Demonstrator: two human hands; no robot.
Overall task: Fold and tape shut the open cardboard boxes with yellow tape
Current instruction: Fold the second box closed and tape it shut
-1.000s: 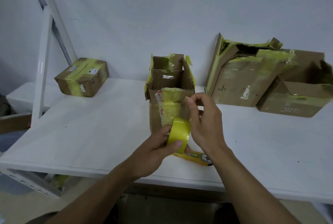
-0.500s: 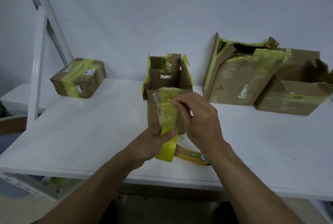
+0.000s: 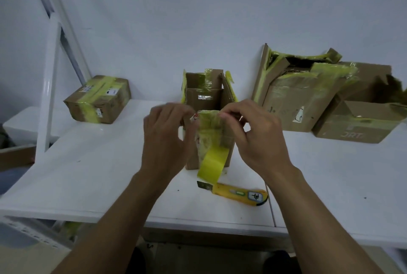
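The right hand [image 3: 259, 141] pinches the top of a strip of yellow tape [image 3: 208, 128] between thumb and forefinger, where the strip folds over the near top edge of the open cardboard box [image 3: 204, 97]. The left hand [image 3: 165, 139], blurred, has its fingers curled at the same edge just left of the pinch; whether it grips anything cannot be told. A scrap of white label with red print shows between the two hands, too blurred to read.

Straight below the pinch the strip runs down the box's near face, and the tape roll [image 3: 212, 167] hangs from its end, its lower edge near the white table [image 3: 99, 174]. Beyond the pinch the box's other flaps stand upright, edged with old yellow tape.

Nearer the person than the grip, a yellow utility knife [image 3: 237, 193] lies on the table with its blade out, touching or just under the roll. A square label on its handle bears one character, not clearly legible.

To the right of the grip a large torn box [image 3: 295, 102] with a white sticker leans against the wall. Beside it, farther right, sits an open box marked "JRT" [image 3: 356, 128].

Well to the left of the grip is a small taped-shut box [image 3: 99, 99] with white shipping labels too small to read, and beyond it a white frame post [image 3: 47, 88].
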